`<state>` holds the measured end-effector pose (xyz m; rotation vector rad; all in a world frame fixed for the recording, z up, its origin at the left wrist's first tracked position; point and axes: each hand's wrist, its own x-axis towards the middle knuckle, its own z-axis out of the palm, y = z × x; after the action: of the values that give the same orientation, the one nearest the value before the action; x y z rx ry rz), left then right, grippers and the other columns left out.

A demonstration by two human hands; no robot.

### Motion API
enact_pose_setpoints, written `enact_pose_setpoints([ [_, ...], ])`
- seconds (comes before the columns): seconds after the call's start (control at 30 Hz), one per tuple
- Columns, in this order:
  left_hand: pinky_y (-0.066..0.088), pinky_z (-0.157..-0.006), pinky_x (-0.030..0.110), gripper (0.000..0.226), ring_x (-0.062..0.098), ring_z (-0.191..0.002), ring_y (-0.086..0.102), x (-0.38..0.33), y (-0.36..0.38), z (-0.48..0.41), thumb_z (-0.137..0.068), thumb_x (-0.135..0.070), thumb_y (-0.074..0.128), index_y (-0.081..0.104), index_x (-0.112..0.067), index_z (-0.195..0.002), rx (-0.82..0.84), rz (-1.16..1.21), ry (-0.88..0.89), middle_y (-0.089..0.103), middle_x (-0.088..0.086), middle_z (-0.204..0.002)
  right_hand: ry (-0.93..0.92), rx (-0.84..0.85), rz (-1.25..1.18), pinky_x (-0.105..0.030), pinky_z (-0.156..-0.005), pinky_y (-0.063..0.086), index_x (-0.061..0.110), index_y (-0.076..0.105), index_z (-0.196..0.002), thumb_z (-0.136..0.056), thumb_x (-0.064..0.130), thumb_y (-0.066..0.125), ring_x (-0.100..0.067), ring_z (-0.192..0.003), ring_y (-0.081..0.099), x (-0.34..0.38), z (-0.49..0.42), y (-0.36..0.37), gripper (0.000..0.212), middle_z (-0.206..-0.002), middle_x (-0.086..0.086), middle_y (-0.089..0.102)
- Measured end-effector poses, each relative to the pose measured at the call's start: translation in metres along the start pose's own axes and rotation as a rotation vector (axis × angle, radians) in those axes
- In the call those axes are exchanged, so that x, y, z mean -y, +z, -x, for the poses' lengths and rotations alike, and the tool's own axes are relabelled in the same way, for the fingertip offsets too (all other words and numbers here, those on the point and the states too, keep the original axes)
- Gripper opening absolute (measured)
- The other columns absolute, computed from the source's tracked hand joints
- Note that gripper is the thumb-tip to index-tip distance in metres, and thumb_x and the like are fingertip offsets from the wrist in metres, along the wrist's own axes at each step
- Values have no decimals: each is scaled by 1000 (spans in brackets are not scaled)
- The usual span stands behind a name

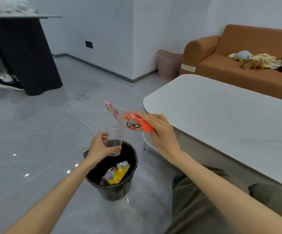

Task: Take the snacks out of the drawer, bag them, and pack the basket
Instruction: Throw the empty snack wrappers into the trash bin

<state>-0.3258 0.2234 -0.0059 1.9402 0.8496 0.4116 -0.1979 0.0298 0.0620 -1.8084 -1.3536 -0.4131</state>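
Fingers of your left hand (pixel 101 146) curl round a clear bag (pixel 115 141), gripping it at the middle with its mouth pointing up and away from you. Your right hand (pixel 158 132) pinches an orange-red snack packet (pixel 137 125) between thumb and fingers. The packet's far end sits at the bag's mouth, by the printed pink and yellow top edge. Whether any of the packet is already inside the bag, you cannot tell from this view. Both hands hold their things in the air, the bag just above the basket.

That black basket (pixel 115 193) stands on the grey floor (pixel 35 132) beside your knee, directly under your left hand. In its bottom lie a yellow packet (pixel 119 175) and a silvery packet (pixel 109 174), touching each other. The basket's dark inside shows through the bag's clear wall.

To your right runs a white table (pixel 221 115). Beyond it is a brown sofa (pixel 238 71) with soft toys (pixel 252 63) on the seat, and a pink bin (pixel 168 65) stands against the sofa's arm.
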Motion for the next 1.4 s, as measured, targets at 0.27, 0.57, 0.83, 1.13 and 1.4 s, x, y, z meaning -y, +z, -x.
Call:
enact_pose_setpoints([
  [0.27,49,-96,36,89,25,-109,57,104,36,-20,-61,-30,90,46,-6,-135,27,-167,-198,50,13,-129,218,200,-97,-22,-99,38,24,56,-135,-94,15,45,-16,-112,49,-43,41,65,43,-133,8,58],
  [0.57,43,-100,38,75,35,-120,50,169,79,-54,-82,-19,74,33,-4,-143,-6,-433,-285,38,19,-139,224,315,-33,-25,-99,36,25,55,-134,-92,30,34,-16,-113,46,-86,58,86,48,-137,6,55],
  [0.83,29,-112,34,79,24,-141,31,133,77,-54,-89,-23,67,21,-11,-152,-76,-260,-118,29,11,-154,309,236,-152,-25,-97,40,29,60,-129,-94,4,52,-11,-108,52,-90,47,78,43,-125,16,61],
  [1.13,24,-117,42,128,9,-145,18,2,61,-12,-56,-61,83,-6,-50,-147,170,177,127,8,-16,-160,757,24,-611,-28,-78,55,34,69,-95,-99,24,51,-11,-88,70,-67,19,39,21,-91,10,73],
  [1.4,52,-95,34,104,5,-110,61,-28,78,4,-51,-46,90,36,-32,-138,201,219,111,60,-12,-124,907,186,-916,-28,-74,56,20,63,-109,-98,23,51,-18,-87,71,-69,37,16,17,-99,-3,74],
])
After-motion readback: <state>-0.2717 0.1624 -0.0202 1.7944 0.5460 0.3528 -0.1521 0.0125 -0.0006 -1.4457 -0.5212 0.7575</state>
